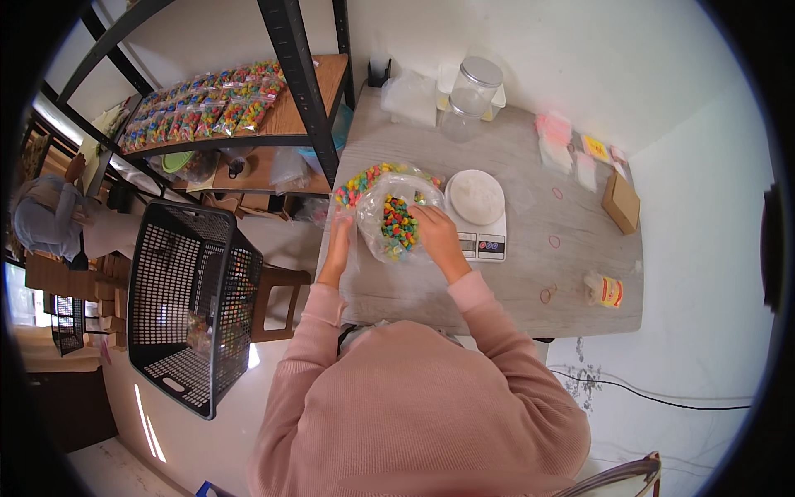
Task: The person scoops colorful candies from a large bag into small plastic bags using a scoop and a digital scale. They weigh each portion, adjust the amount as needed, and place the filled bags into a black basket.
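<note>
A clear plastic bag [377, 236] lies open on the table in front of me, with small multicoloured pieces [400, 227] inside. Behind it spreads another heap of the same bright pieces [354, 187], apparently in clear plastic too. My left hand [338, 242] rests along the bag's left side, fingers stretched out straight. At the right rim, the fingers of my right hand [439, 236] are bent together on the plastic; the fingertips are partly hidden. Just beyond my right hand stands a white kitchen scale [490, 225] with a round pale plate [475, 197].
Left of the table stand a black basket [178, 290] on a wooden stool [277, 302] and a shelf holding filled bags [207, 103]. A jar [476, 83], clear bags [410, 98], a cardboard box [620, 203] and a yellow-labelled pack [609, 290] are on the table. Another person [50, 215] is far left.
</note>
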A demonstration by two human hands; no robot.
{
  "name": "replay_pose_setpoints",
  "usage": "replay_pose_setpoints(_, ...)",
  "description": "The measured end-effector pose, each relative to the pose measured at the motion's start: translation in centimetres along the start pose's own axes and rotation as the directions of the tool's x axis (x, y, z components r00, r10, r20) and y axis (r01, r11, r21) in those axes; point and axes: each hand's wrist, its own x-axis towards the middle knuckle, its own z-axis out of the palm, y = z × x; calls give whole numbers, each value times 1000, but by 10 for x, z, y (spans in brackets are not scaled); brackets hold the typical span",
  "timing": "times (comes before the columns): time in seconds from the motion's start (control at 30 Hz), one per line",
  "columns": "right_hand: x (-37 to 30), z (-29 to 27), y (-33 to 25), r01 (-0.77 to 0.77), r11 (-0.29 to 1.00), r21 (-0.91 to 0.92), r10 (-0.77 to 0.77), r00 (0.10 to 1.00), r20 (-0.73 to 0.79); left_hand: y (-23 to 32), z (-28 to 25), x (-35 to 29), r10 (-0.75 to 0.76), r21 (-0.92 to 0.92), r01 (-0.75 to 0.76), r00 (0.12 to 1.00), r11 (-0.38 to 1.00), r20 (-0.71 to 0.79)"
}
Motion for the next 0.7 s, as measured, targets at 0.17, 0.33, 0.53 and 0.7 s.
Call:
replay_pose_setpoints(0.17, 8, 17, 6, 66, 998, -22, -62, 987, 149, -1, 0, 22, -92, 119, 80, 991, 990, 97)
replay_pose_setpoints(0.33, -9, 12, 2, 56, 994, 92, -75, 971, 225, 2, 4, 21, -99, 65, 92, 988, 994, 117)
replay_pose_setpoints(0.53, -34, 0, 2, -295, 946, 137, 306, 949, -71, -1, -1, 18, -129, 77, 124, 989, 989, 67)
replay_pose_setpoints(0.7, -50, 16, 5, -425, 892, 153, 442, 890, -109, -13, 9, -2, -152, -16, 152, 970, 988, -191)
